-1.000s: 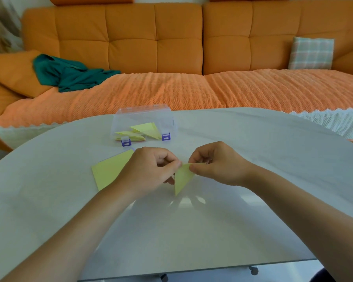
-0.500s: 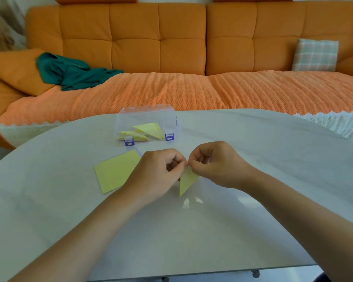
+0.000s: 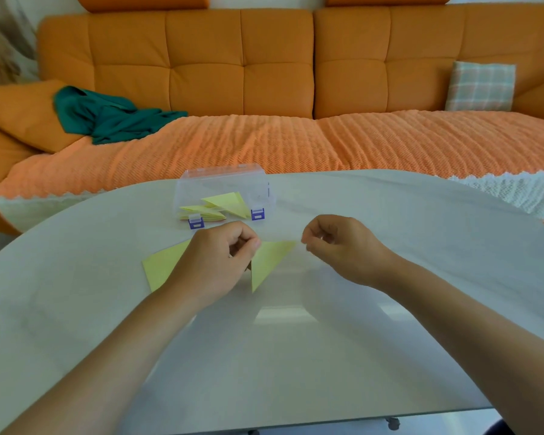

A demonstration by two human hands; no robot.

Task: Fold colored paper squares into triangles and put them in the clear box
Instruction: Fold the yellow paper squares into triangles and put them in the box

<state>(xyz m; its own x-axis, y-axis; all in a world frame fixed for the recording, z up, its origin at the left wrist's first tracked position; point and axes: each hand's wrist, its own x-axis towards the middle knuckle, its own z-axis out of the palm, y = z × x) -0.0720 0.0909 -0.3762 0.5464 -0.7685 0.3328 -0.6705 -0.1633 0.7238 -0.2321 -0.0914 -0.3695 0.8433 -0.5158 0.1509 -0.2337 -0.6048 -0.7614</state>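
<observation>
Just in front of the clear box (image 3: 220,178), already holding several folded pieces (image 3: 223,202), the right hand (image 3: 336,246) has slid off the tip of the yellow triangle (image 3: 269,262) and sits beside it, fingers curled on nothing. A moment ago both hands pinched its top edge together. The left hand (image 3: 215,265) still pinches the left corner, so the crease looks done and the triangle ready for the box — a yellow square (image 3: 161,268) waits beneath that hand.
</observation>
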